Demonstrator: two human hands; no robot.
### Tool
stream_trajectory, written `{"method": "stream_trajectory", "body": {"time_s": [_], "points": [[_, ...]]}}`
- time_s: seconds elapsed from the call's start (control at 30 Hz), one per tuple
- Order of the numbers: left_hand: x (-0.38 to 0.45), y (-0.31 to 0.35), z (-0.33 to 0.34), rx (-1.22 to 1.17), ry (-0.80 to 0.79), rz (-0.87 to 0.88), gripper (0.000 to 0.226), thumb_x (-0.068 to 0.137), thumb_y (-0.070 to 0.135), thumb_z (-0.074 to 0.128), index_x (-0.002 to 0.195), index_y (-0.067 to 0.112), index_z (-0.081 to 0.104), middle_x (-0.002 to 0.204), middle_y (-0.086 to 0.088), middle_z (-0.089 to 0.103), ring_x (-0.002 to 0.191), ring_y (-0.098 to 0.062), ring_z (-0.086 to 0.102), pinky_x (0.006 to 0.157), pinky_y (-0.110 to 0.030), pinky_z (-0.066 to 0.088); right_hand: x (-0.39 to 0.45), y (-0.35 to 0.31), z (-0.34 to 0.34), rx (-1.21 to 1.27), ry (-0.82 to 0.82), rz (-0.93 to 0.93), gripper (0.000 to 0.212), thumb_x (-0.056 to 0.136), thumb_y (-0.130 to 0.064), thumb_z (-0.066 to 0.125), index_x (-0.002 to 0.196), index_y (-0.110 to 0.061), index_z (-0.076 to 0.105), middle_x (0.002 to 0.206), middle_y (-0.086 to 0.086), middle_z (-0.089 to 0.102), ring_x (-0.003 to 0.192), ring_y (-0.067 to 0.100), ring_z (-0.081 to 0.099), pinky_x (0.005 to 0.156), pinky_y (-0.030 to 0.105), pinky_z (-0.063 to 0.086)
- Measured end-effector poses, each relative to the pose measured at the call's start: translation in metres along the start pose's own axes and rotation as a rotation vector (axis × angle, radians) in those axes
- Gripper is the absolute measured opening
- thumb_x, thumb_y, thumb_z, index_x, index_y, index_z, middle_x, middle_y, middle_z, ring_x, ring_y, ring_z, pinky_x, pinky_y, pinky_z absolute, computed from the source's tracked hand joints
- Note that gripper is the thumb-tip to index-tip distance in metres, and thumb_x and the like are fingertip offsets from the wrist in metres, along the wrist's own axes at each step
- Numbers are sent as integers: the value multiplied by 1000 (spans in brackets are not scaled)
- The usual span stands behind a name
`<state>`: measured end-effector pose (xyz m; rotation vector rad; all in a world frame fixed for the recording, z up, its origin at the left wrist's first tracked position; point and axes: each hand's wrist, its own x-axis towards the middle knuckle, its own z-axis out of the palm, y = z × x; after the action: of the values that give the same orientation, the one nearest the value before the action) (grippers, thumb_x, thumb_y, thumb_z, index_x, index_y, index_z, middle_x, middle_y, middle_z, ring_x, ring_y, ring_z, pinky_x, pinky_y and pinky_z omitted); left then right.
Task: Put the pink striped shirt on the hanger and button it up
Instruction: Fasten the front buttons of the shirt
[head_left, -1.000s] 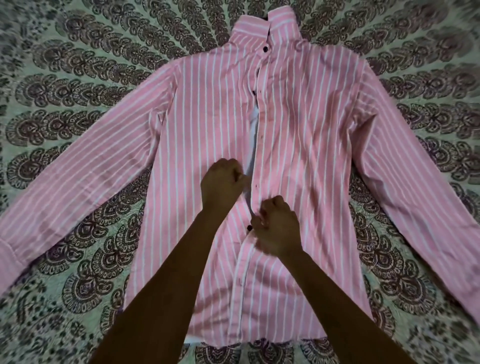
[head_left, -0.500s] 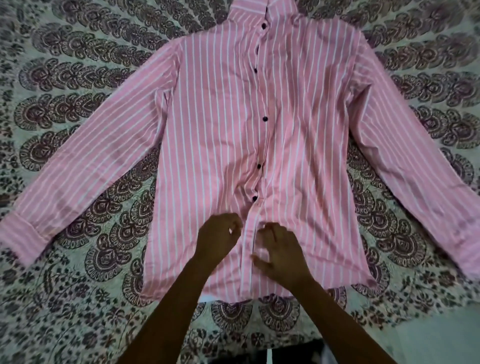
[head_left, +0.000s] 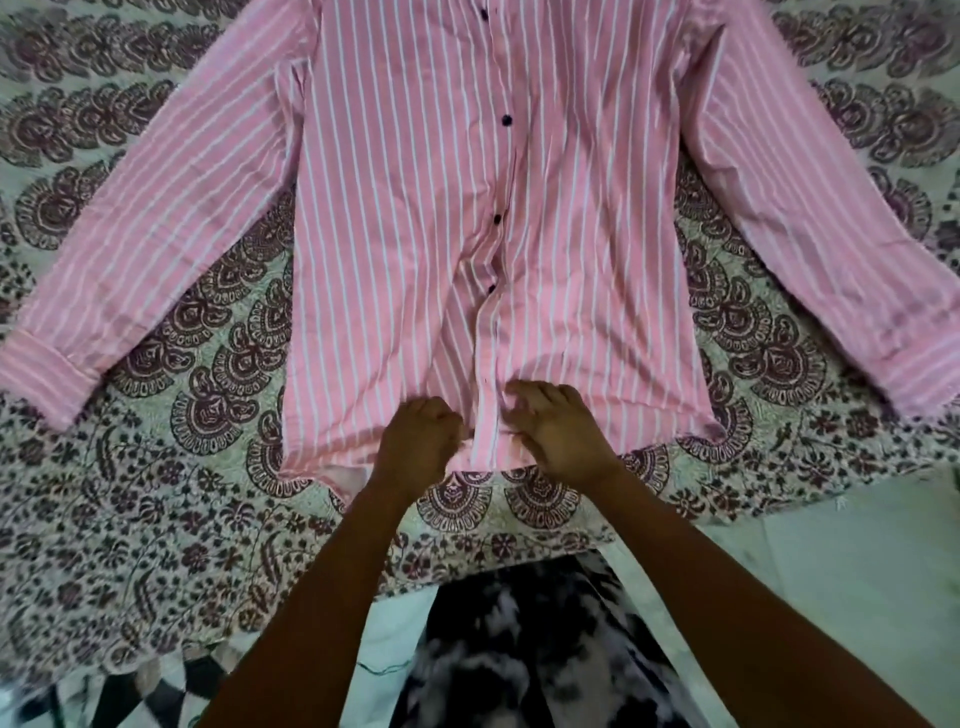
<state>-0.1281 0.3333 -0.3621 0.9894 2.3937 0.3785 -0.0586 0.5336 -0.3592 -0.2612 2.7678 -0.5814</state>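
**Both hands at the shirt's bottom hem**

The pink striped shirt (head_left: 395, 218) lies flat, front up, on the patterned bedspread (head_left: 156, 509), sleeves spread out to the left and right, its collar past the far edge of view. My left hand (head_left: 418, 447) sits at the near hem just left of the button strip, its fingers (head_left: 441, 415) curled into a loose fist with fabric bunched against them; I cannot tell whether they actually pinch the cloth. My right hand (head_left: 558, 434) rests just right of the strip, fingers (head_left: 524, 392) bent and slightly spread, tips pressing on the cloth. The two hands are close together with the strip between them. Four dark buttons (head_left: 497, 219) show along the strip farther up, and the front panels meet there.
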Motion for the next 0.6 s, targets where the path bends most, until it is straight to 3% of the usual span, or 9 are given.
{"method": "stream_trajectory", "body": {"time_s": [0.03,0.13,0.2,0.3,0.4,0.5,0.6], "points": [[-1,-3,-2,-72,10,-5,5,69,17,66,73,15,65,76,-7,63,73,-29,61,74,-33,44,-3,3,-2,-19,-16,-31,35,68,-20,65,103,-17,64,127,8,57,115,29,54,88,44,49],[-7,-11,-17,-242,-88,-68,13,76,27,58,74,15,64,79,-4,64,73,-24,60,73,-33,44,-17,11,-10,-164,-102,-127,59,62,-25,72,119,-17,57,134,1,54,124,23,49,100,41,33],[-12,-13,-28,-237,-146,-89,13,75,28,61,75,16,65,82,-2,64,76,-20,59,73,-36,49,-26,20,-13,-199,-116,-144,57,60,-27,66,116,-17,59,127,0,60,120,20,54,96,37,26],[-13,-10,-38,-86,-273,-162,6,80,19,62,81,18,68,96,0,64,93,-19,59,83,-37,47,-33,32,-11,-123,-127,-130,44,67,-30,43,109,-20,50,121,1,64,113,22,59,88,33,31],[-12,-3,-34,101,-343,-192,18,86,13,52,95,19,67,107,-5,60,102,-26,58,87,-39,47,-27,25,-6,-4,-57,-89,31,75,-36,41,97,-18,53,113,6,66,102,26,63,80,33,45],[-5,9,-31,156,-248,-244,19,86,14,50,94,19,67,100,-7,60,97,-29,60,78,-37,49,-17,7,2,8,49,63,36,79,-45,51,90,-12,60,92,8,65,83,30,64,67,34,48],[5,24,-30,36,-44,-278,18,87,17,49,90,19,67,93,-7,64,90,-29,62,72,-34,47,-8,-15,12,-128,41,313,56,65,-55,69,98,-9,61,90,10,64,80,30,62,66,34,47]]}}
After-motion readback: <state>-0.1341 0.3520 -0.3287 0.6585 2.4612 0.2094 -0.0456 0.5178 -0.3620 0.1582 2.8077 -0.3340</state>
